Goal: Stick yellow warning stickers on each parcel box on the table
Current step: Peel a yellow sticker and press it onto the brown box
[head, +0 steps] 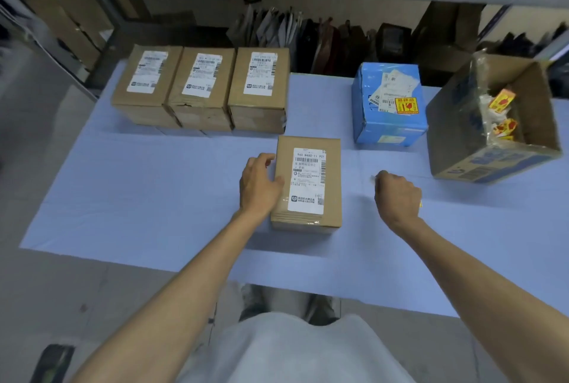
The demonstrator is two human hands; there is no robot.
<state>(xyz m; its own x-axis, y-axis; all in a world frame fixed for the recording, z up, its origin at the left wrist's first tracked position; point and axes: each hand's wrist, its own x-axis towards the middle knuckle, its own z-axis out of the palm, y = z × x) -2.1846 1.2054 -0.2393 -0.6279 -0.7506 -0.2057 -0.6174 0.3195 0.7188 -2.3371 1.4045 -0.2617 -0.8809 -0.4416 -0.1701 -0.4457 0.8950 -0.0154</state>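
Left hand [260,185] grips the box [308,185] at table [154,197] centre by its 9 o'clock side. Right hand [397,197] is fisted at 3 o'clock of it; what it holds, I cannot tell.

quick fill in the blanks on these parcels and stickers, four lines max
1. The yellow warning sticker sits on the parcel box coloured ___.
2. The far row of plain brown cardboard parcel boxes counts ___ boxes.
3. The left hand holds the nearest brown cardboard parcel by its ___ side.
4. Spare yellow stickers lie inside the open cardboard carton on the table's ___ side.

Missing words: blue; three; left; right.
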